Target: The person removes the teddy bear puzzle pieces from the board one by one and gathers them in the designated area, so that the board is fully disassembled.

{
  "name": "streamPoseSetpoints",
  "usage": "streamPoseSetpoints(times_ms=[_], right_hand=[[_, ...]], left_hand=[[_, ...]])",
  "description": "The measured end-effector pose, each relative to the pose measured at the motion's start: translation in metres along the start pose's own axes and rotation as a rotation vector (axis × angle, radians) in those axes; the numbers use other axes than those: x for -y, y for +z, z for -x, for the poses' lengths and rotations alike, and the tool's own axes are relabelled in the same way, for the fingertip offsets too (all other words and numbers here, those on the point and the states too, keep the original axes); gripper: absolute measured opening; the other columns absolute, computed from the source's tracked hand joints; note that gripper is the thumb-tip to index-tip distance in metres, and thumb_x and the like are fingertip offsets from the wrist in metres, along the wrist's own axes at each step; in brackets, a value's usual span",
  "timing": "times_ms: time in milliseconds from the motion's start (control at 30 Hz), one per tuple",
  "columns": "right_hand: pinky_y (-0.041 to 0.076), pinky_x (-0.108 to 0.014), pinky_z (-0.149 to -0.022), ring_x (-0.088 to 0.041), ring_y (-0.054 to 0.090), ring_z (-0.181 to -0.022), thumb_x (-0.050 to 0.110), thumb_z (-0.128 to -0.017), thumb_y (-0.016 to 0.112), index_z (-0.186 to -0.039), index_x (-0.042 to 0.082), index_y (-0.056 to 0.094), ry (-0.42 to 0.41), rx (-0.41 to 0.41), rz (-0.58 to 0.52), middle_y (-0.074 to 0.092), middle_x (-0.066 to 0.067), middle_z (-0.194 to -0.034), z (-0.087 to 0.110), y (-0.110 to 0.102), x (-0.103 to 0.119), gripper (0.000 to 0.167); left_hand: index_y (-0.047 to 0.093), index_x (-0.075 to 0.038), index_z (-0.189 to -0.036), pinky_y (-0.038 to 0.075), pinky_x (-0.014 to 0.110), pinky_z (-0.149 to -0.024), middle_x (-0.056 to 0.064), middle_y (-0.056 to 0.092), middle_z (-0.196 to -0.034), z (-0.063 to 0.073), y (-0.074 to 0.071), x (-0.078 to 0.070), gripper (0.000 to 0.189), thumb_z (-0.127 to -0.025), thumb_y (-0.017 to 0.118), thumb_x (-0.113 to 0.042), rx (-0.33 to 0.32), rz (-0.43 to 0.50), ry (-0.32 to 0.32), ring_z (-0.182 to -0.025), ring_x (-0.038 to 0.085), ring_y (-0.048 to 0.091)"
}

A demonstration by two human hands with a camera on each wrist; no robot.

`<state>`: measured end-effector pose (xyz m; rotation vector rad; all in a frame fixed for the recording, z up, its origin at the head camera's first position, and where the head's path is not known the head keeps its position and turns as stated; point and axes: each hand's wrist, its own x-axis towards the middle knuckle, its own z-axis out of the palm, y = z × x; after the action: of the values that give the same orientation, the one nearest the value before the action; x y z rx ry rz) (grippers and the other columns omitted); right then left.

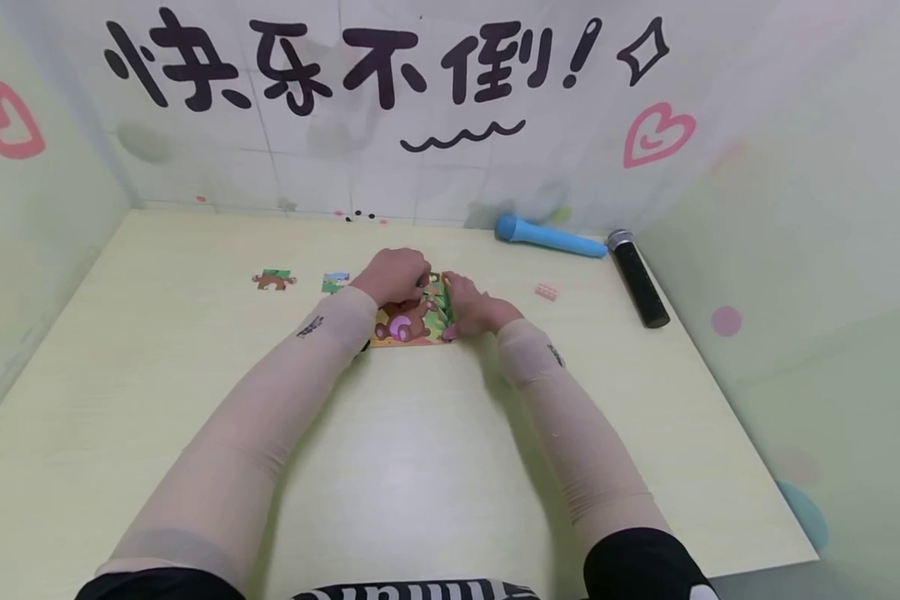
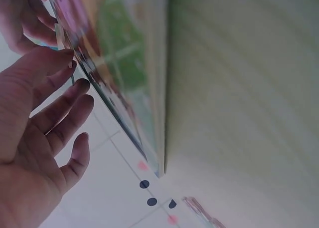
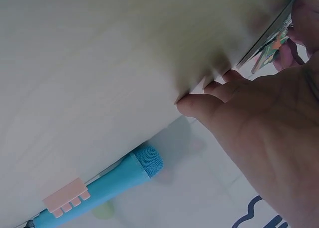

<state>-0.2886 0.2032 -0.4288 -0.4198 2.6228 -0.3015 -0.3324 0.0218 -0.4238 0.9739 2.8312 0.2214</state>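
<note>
Brown-bear puzzle point(image 1: 405, 327) lies partly beneath left hand point(image 1: 395, 277), beside right hand point(image 1: 476, 307).

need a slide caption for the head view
Left hand and right hand at a bear jigsaw puzzle, two loose pieces at left, pink block and two microphones at right.

Back wall point(image 1: 375, 133) reads “快乐不倒!”; sleeve print point(image 1: 311, 326) illegible

Both arms point(image 1: 262, 425) reach forward, left hand point(image 1: 393, 277) with bent fingers point(image 2: 72, 118) near the right hand point(image 1: 474, 305)
</note>
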Motion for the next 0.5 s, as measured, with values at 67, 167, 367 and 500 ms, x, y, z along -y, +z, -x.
streamPoseSetpoints(times_ms=[67,167,367,500], right_hand=[[0.019,-0.06,-0.119,-0.036,0.014,-0.152,0.031,-0.089,0.08,-0.16,0.005,-0.001,0.002,0.0,0.007,0.015,-0.026,-0.162,-0.001,0.001,0.0,0.111],[0.02,-0.06,-0.119,-0.035,0.014,-0.153,0.032,-0.089,0.079,-0.16,0.006,-0.002,0.009,0.001,0.023,0.015,-0.025,-0.163,-0.002,0.002,0.0,0.111],[0.019,-0.059,-0.119,-0.034,0.01,-0.154,0.032,-0.09,0.078,-0.161,0.008,-0.005,0.01,0.015,0.022,0.013,-0.022,-0.164,-0.002,0.001,0.001,0.112],[0.02,-0.059,-0.119,-0.034,0.011,-0.154,0.032,-0.09,0.078,-0.161,0.007,-0.004,0.008,0.013,0.019,0.013,-0.023,-0.164,-0.002,0.001,0.002,0.111]], left_hand=[[0.071,-0.013,-0.094,0.052,0.038,-0.074,0.001,0.066,-0.093,0.0,0.002,0.002,0.006,-0.091,0.066,-0.014,-0.017,0.003,-0.001,-0.084,0.019,0.059],[0.07,-0.012,-0.093,0.051,0.037,-0.073,0.002,0.063,-0.097,0.001,0.003,0.005,0.005,-0.09,0.067,-0.014,-0.04,0.02,0.0,-0.088,0.021,0.056],[0.069,-0.012,-0.092,0.051,0.036,-0.072,0.002,0.065,-0.093,0.005,0.001,0.012,0.003,-0.092,0.067,-0.014,-0.046,0.064,-0.012,-0.084,0.021,0.056],[0.071,-0.013,-0.095,0.051,0.037,-0.074,0.001,0.067,-0.095,0.008,-0.002,0.017,0.005,-0.093,0.066,-0.015,-0.055,0.072,-0.007,-0.084,0.02,0.057]])
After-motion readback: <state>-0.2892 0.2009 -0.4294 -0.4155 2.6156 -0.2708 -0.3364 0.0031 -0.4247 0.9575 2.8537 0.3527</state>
